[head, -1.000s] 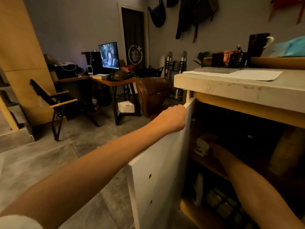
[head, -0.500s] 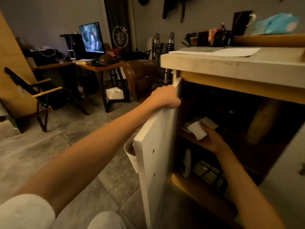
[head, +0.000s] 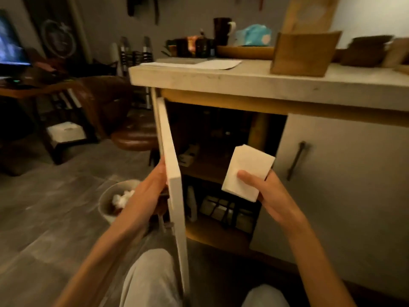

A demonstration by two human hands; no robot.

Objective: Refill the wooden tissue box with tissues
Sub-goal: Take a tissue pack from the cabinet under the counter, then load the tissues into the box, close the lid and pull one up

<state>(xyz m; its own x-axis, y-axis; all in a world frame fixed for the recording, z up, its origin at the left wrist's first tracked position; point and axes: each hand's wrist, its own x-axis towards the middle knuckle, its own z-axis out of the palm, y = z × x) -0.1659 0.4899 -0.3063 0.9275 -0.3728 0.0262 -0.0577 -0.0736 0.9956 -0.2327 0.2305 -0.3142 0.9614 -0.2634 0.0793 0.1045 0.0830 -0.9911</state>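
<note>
Open white cabinet door [head: 171,169], brown leather chair [head: 130,129], wastebasket [head: 110,204] beside it.

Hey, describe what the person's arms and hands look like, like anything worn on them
Both forearms are bare up to the frame edge: no sleeves, watch, bracelets or gloves show in the head view. The left hand and right hand show no rings, though the picture is dim and slightly blurred. Below, the knees are covered by light grey trousers.

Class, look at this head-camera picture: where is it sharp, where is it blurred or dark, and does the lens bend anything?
Head view: dim, warm light; the tissue pack in the right hand is sharpest; the wooden tissue box and countertop clutter are motion-blurred; the cabinet interior is mostly shadow; the wide lens bows the cabinet door.
</note>
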